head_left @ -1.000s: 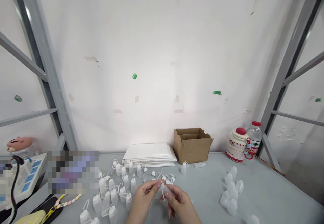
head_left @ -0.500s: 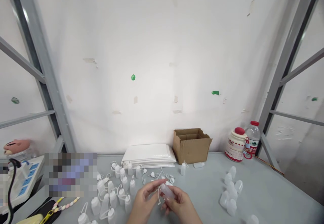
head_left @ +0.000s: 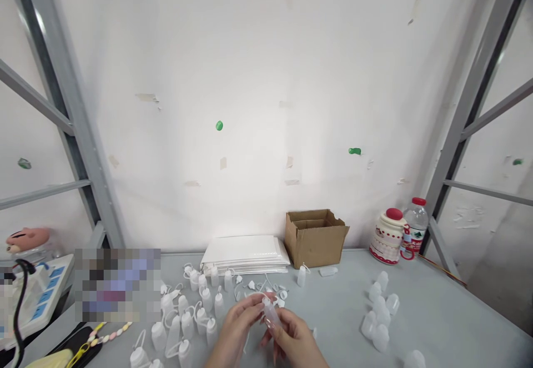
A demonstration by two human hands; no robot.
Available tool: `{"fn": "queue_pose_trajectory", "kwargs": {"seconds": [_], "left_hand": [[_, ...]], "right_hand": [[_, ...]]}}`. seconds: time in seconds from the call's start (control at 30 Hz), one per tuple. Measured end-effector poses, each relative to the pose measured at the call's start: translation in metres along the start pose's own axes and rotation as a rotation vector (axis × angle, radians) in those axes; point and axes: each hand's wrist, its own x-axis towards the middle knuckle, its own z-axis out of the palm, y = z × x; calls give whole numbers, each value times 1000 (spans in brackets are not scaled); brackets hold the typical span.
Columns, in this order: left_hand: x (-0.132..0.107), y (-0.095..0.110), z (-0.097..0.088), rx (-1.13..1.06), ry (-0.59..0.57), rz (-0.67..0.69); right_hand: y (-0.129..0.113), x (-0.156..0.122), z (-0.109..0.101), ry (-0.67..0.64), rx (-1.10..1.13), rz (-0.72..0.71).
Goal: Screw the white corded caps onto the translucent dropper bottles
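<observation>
Near the front middle of the table, my right hand (head_left: pixel 291 337) grips a small translucent white squeeze bottle (head_left: pixel 272 314), its neck tilted up to the left. My left hand (head_left: pixel 244 321) is closed at the bottle's top, fingertips pinching the white cap, which they partly hide. A thin white strap hangs below the left fingers. Just beyond both hands lie loose white caps with straps (head_left: pixel 251 285). To the left stand several similar bottles with strapped caps (head_left: pixel 187 326). One capped bottle (head_left: pixel 301 276) stands before the cardboard box, with another bottle (head_left: pixel 328 271) lying beside it.
A cardboard box (head_left: pixel 318 248) and a stack of white sheets (head_left: pixel 244 254) sit against the wall. Several bare bottles (head_left: pixel 380 309) are clustered at right. Behind them are a cream jar (head_left: pixel 387 240) and a red-capped water bottle (head_left: pixel 416 221). A power strip (head_left: pixel 45 296) lies at left.
The bottle has turned more upright in my right hand, and my left fingers have closed in on its top. The strap now hangs lower, below the left hand.
</observation>
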Motion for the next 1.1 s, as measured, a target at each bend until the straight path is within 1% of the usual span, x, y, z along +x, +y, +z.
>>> {"fn": "queue_pose_trajectory", "kwargs": {"seconds": [0.07, 0.17, 0.3, 0.37, 0.43, 0.63, 0.9, 1.0, 1.1], "left_hand": [[1, -2, 0, -78, -14, -36], [1, -3, 1, -94, -5, -61], [0, -1, 2, -46, 31, -71], [0, 1, 2, -49, 23, -77], [-2, 3, 4, -71, 15, -81], [-7, 6, 5, -118, -38, -87], [-5, 3, 7, -126, -55, -80], [-5, 1, 6, -151, -87, -89], [-5, 0, 5, -171, -120, -115]], "right_hand": [[1, 0, 3, 16, -7, 13], [4, 0, 4, 63, -56, 10], [8, -2, -1, 158, -220, -45], [9, -4, -4, 215, -304, -82], [9, -6, -4, 244, -363, -93], [9, -5, -2, 251, -445, -96], [2, -9, 1, 249, -488, -109], [3, -9, 3, 253, -453, -116], [7, -8, 7, 263, -371, -96]]}}
